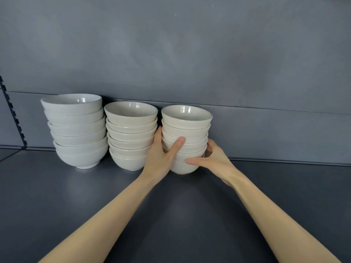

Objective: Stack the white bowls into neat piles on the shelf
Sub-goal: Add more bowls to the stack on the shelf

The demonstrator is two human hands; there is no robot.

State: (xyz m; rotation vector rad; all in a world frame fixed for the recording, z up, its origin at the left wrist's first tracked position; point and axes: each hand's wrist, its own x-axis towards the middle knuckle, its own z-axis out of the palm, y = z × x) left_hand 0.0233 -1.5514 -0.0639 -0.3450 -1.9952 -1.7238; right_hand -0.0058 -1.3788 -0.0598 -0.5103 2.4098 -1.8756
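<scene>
A grey back panel (190,54) fills the upper half of the view, and below it runs the dark grey shelf (57,196), on which three piles of bowls stand in a row close to the panel. The left pile (77,130) is the biggest, made of wider, whiter bowls nested upright, and it leans a little, its upper rims shifted towards the left. Just beside it stands the middle pile (131,137) of smaller cream-white bowls, nested fairly evenly. The right pile (187,126), of the same cream-white bowls, stands just beside the middle one, its foot at the shelf surface; whether it rests fully there cannot be told. Both bare forearms reach in from the lower edge and meet at this pile. The left hand (161,158) sits in the gap between the middle and right piles, its fingers going round the pile's left side out of sight and its thumb (178,144) laid across the front at mid height. The right hand (214,158) wraps the pile's right side low down, fingers curled behind it and thumb (193,161) pressed on the front of the lowest bowls, so the pile is gripped between the two hands. At the far left a slotted upright strip (13,111) runs along the panel
</scene>
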